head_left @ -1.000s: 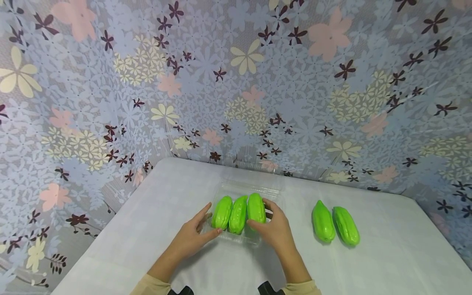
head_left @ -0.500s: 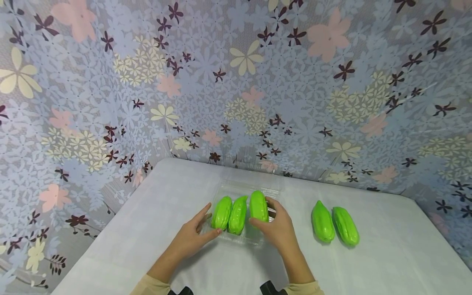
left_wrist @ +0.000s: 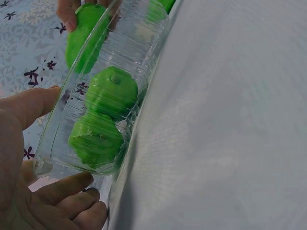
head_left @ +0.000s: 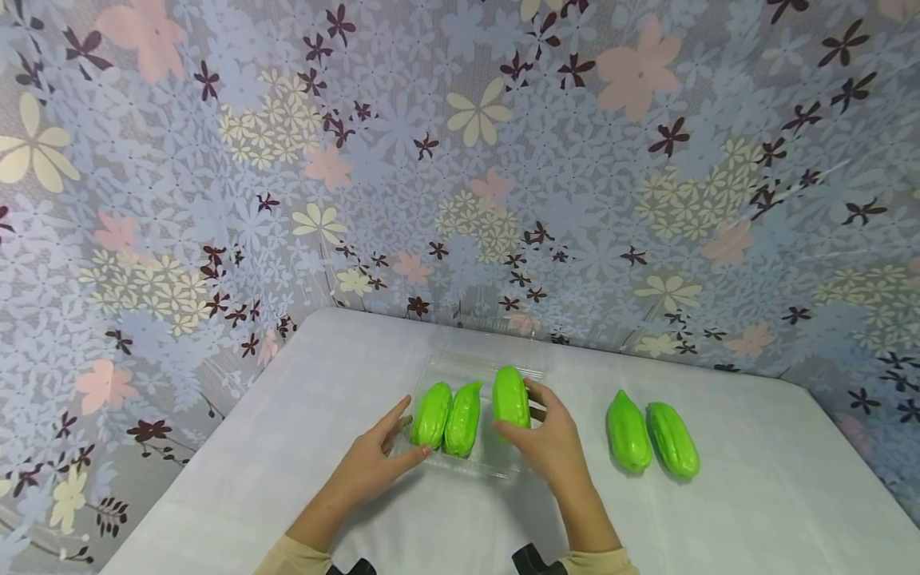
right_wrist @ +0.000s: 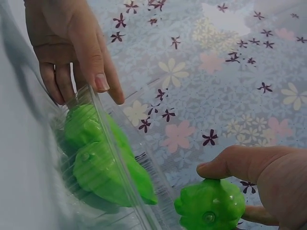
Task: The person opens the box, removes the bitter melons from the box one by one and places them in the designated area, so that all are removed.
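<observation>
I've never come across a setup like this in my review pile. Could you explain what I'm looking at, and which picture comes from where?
There is no robot here: a person works with two bare hands. The widest picture comes from a camera on the head, looking forward and down. The other two come from cameras on the left and right wrists, each showing that hand's work close up.

On the white table is a clear box with two green fruits in it. The left hand is at the box's left end. The right hand holds a third fruit, which appears over the box's right part. Two more fruits lie farther right. Behind is a flowered backdrop.
</observation>
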The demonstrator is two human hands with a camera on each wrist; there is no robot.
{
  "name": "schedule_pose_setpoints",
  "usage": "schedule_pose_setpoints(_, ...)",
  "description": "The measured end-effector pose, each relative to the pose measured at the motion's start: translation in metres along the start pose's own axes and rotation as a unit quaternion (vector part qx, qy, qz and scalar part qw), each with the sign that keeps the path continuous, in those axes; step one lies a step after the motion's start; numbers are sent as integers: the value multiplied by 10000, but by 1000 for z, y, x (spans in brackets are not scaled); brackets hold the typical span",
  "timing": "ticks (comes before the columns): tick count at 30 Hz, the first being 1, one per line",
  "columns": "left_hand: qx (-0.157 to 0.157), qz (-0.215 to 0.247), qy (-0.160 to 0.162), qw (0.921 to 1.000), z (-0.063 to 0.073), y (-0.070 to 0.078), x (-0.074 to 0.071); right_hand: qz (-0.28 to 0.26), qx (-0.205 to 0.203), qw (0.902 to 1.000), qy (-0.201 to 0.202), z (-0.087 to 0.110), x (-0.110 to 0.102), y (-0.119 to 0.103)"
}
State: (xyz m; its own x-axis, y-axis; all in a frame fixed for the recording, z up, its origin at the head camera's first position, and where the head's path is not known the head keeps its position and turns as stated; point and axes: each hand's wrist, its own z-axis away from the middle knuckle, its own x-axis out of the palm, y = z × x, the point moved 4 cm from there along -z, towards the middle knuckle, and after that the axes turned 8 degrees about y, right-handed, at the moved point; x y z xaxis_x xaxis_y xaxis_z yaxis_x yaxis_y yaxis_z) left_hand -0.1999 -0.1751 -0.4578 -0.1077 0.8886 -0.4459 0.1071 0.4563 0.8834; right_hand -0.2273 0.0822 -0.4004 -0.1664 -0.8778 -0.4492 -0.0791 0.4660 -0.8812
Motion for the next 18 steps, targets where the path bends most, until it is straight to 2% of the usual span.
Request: schedule_pose_setpoints(18, 16, -4, 19, 10000, 0, 0, 1, -118, 122, 9998, 116, -3, -20, 0)
